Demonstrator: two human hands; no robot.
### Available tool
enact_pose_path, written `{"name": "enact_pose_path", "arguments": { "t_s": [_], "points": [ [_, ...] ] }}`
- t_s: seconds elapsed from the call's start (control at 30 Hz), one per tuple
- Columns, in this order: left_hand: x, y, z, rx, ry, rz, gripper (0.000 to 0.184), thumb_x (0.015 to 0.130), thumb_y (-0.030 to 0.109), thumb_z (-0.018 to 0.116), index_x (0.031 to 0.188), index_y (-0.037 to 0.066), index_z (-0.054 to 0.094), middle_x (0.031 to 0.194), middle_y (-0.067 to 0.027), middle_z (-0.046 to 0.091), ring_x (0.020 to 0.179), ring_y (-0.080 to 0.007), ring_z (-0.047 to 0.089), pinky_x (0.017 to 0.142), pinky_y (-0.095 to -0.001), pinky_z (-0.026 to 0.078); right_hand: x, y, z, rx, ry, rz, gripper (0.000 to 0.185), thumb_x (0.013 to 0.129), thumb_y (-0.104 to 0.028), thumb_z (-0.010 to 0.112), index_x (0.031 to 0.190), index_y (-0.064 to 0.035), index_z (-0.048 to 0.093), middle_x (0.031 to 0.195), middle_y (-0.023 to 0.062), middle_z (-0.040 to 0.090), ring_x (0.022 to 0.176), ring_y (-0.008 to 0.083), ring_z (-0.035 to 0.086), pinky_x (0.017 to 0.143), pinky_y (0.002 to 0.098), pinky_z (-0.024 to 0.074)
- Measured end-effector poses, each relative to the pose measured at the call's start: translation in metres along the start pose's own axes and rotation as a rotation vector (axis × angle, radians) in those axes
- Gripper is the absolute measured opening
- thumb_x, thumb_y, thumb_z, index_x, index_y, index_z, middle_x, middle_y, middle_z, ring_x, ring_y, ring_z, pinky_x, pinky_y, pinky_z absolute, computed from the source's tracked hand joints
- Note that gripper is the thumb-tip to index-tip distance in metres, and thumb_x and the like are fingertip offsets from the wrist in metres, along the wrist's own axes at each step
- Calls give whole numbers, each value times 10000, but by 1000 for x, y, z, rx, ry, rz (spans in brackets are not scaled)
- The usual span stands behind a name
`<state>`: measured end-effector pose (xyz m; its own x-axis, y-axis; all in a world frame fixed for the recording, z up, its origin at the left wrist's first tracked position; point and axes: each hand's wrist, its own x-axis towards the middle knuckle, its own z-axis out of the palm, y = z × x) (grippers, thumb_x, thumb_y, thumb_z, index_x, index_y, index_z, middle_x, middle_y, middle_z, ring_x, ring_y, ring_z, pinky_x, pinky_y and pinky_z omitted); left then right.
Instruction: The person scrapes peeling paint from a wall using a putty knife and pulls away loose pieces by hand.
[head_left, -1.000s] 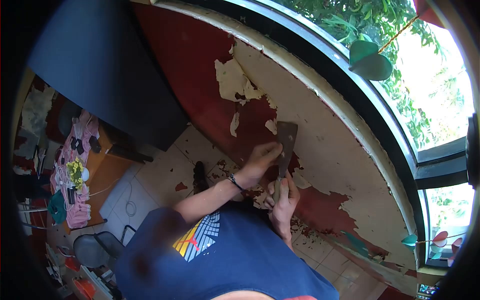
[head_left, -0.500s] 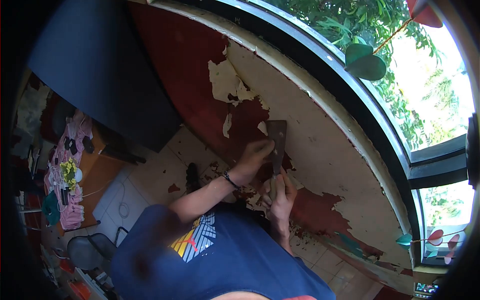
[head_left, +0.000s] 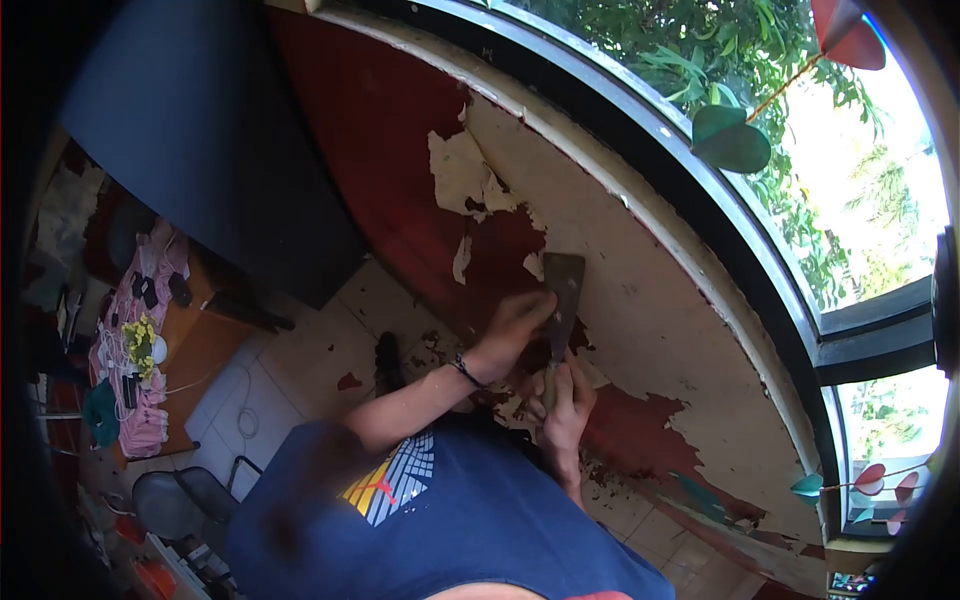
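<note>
A navy shirt (head_left: 480, 510) fills the foreground. Beyond it, the right hand (head_left: 566, 402) is curled closed around the handle of a broad-bladed scraper (head_left: 564, 290), whose blade lies in front of the peeling wall (head_left: 660, 310), where red paint meets bare pale surface. The left hand (head_left: 515, 328), bracelet (head_left: 466, 370) at its wrist, is partly curled at the blade's edge; whether it grips cannot be told. Paint flakes litter the tiled floor (head_left: 310, 350). Farther off stand a dark chair (head_left: 178, 500) and a wooden table (head_left: 205, 330); leafy branches (head_left: 730, 60) show outside the window.
</note>
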<state>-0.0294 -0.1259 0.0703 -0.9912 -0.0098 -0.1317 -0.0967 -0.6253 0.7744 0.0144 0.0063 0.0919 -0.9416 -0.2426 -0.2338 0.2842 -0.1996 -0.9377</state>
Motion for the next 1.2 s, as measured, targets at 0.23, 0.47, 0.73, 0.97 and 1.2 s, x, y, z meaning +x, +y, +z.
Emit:
{"name": "enact_pose_path", "arguments": {
  "t_s": [0.23,0.47,0.73,0.97,1.2],
  "points": [
    [1,1,2,1,3,10,239,965,257,485,1000,39,578,889,-3,581,818,-78,552,714,-249,459,1,3,-3,66,12,31,432,971,-213,429,1359,-25,399,673,35,479,416,57,356,361,197,278],
    [11,6,4,33,-6,52,244,964,261,488,1000,37,578,883,-8,581,798,-81,555,710,-248,460,6,-12,-3,85,1,31,418,963,-194,433,1341,-15,426,672,30,485,414,49,343,367,194,269],
    [6,2,4,-44,-7,6,284,958,296,499,1015,28,572,886,-20,584,785,-93,568,685,-261,478,2,-6,1,50,10,14,399,971,-182,422,1337,-23,435,665,28,486,413,51,351,361,196,276],
    [3,7,6,-90,22,-11,296,956,299,505,1046,25,572,871,-15,579,785,-97,564,684,-262,473,-1,-8,5,55,-7,27,404,976,-190,421,1349,-35,421,680,29,483,413,57,360,363,190,278],
    [13,14,12,-113,70,43,302,961,328,489,995,41,576,844,-32,580,724,-103,561,625,-256,462,13,-8,5,2,-8,-46,407,978,-228,423,1339,-40,425,665,38,468,403,56,330,351,203,249]
  ]
}}
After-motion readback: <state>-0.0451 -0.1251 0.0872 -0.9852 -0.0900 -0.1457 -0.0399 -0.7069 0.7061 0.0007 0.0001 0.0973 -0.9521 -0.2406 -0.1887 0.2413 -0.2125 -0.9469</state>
